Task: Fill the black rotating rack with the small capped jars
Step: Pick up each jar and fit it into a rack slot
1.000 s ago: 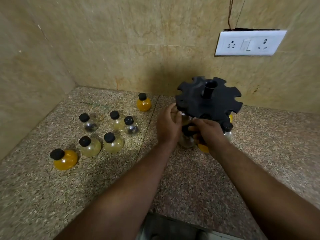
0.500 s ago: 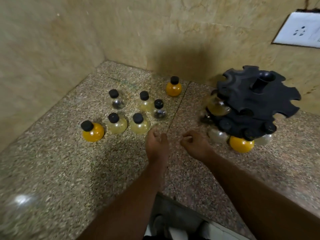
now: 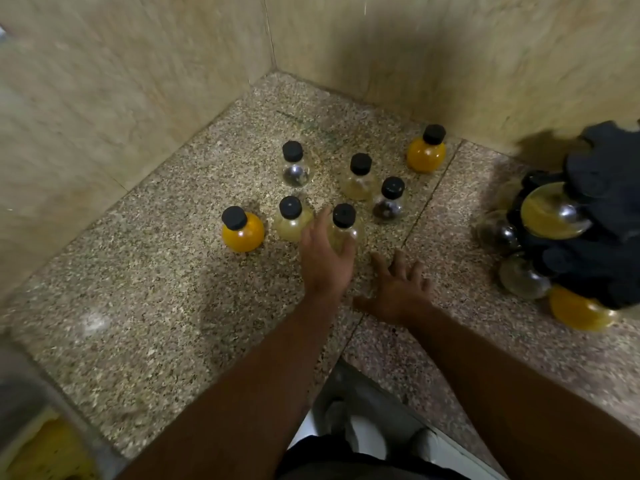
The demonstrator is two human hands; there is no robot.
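My left hand [image 3: 325,258] reaches with fingers spread around the pale-yellow round glass jar with a black cap [image 3: 344,226], touching it but not clenched. My right hand [image 3: 398,289] hovers open and empty over the speckled granite counter [image 3: 156,306]. The black notched plastic rack [image 3: 602,216] stands at the right, already holding several jars

A speckled stone counter [image 3: 145,306] in a corner carries seven loose capped jars [image 3: 360,178] (two orange [image 3: 242,233], the rest pale or clear) and a black rack [image 3: 595,216] at right.
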